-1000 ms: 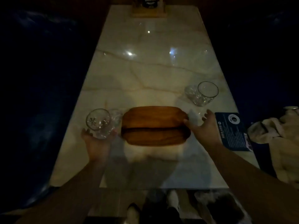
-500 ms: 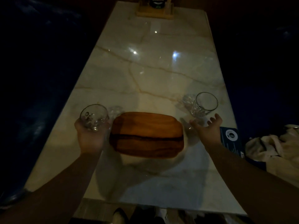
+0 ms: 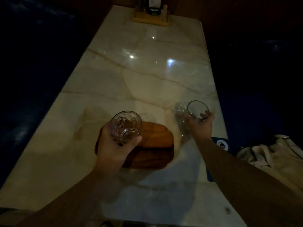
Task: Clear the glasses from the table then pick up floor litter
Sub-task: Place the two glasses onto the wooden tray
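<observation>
Dim scene, head cam looking down a long marble-pattern table (image 3: 147,82). Left hand (image 3: 113,148) has its grip closed around a patterned glass tumbler (image 3: 125,126), thumb across the near lower side, fingers wrapped behind; glass is tilted with its mouth toward the camera and held over the left end of a wooden tray (image 3: 152,145). Tumbler looks lifted clear of the tray, can't confirm the gap in this light. Right hand (image 3: 200,126) has its grip closed on a second glass (image 3: 197,111), plainer wall with a dark rim, fingers around its lower half, one fingertip visible at the right rim. That glass sits near the right edge of the table, right of the tray and apart from it; can't tell whether its base is touching the table. Faint glassy smear just left of it, reflection or blur, can't tell which. Tray lies flat on the table, near end, roughly centred between both forearms. Dark blue card (image 3: 221,144) with a round white logo lies at the right table edge, partly hidden under the right forearm. Pale crumpled cloth (image 3: 268,154) is off the table to the right. Far end: wooden holder (image 3: 151,19) with a dark bottle (image 3: 154,5) standing in it. Surroundings on both sides too dark to read.
</observation>
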